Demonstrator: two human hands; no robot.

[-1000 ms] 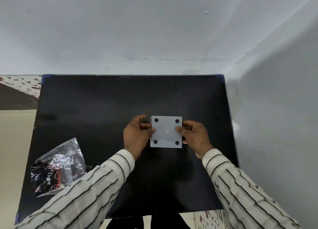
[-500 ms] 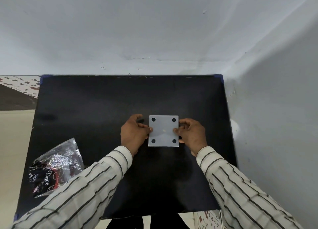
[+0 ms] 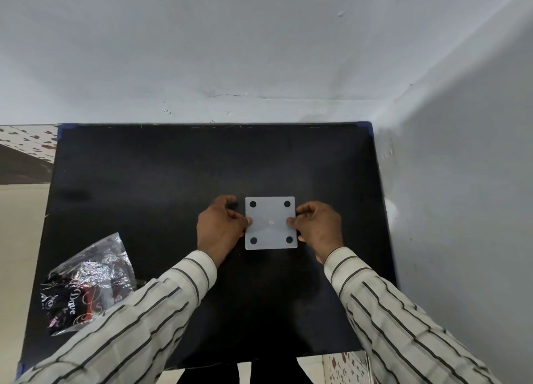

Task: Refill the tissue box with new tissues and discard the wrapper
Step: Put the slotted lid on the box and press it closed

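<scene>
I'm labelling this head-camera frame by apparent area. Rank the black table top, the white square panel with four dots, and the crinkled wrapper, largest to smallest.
1. black table top, by far the largest.
2. crinkled wrapper, partly hidden by the left sleeve.
3. white square panel. The wrapper lies nearer the camera, so places two and three are unsure.

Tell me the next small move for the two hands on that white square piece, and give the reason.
Probably lift the white square panel away. Left hand and right hand pinch its opposite edges, and its four dark dots face up, so it looks like the box's base. The wrapper lies apart on the black table, untouched.
</scene>
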